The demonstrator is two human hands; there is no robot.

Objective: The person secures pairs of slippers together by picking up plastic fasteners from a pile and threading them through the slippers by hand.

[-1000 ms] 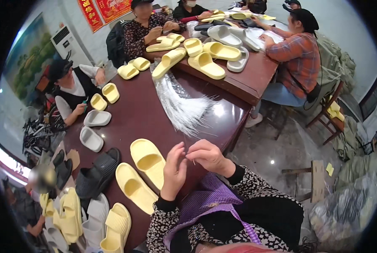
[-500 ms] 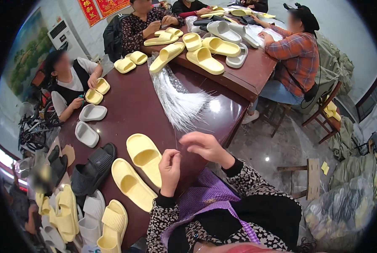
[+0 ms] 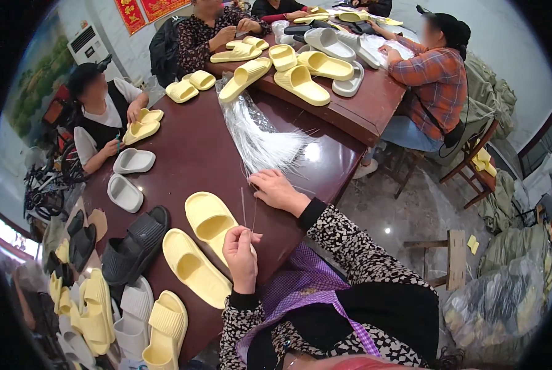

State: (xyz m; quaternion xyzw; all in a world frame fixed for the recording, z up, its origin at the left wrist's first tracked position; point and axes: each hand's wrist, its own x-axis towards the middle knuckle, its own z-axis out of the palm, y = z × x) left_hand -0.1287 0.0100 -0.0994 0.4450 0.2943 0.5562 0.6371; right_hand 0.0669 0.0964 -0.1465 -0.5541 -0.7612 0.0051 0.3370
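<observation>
Thin, clear plastic strands (image 3: 243,208) stand up from the pinched fingertips of my left hand (image 3: 241,251). That hand hovers over the heel of a yellow slide slipper (image 3: 203,214). A second yellow slipper (image 3: 193,271) lies beside it on the left. My right hand (image 3: 278,191) is at the lower end of a large bundle of white strands (image 3: 265,150), fingers stretched out and bent downward. Whether its fingertips touch a strand is hard to make out. The bundle spills from a clear plastic sleeve (image 3: 231,102) on the dark red table.
Black slippers (image 3: 137,243), grey slippers (image 3: 125,192) and more yellow slippers (image 3: 167,327) line the table's left side. Yellow and grey ones pile up at the far end (image 3: 304,83). Several co-workers sit around the table (image 3: 183,148). A wooden stool (image 3: 456,259) stands at right.
My hands have moved apart: the right went up and left to the bundle's lower end, the left slightly down. Strands now show above my left fingertips. A co-worker at left shifted a yellow slipper.
</observation>
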